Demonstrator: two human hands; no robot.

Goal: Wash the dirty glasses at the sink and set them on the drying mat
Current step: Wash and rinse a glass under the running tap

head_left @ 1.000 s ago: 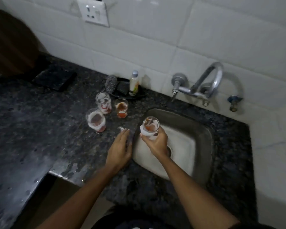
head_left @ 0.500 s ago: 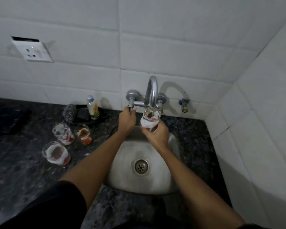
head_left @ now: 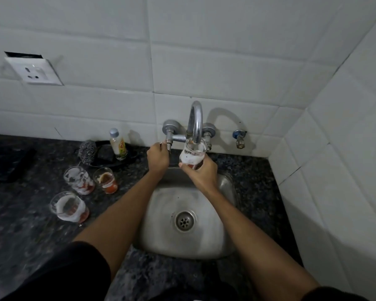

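Up on the white tiled wall [head_left: 226, 61] sits a white plastic wall socket [head_left: 34, 71]. Down on the dark speckled stone bench [head_left: 20, 224], a round black tray [head_left: 115, 156] carries a small clear bottle with a yellow label [head_left: 118, 144], and a steel wire scourer [head_left: 86, 152] rests at its left edge.

Both arms stretch forward; the left hand [head_left: 158, 158] curls its fingers shut, the right hand [head_left: 201, 173] wraps upright, gripping.

Head view: worn on the head, looking steeply down and forward.
Faces: sink [head_left: 227, 185], tiled wall.
Nearness: arm's reach.
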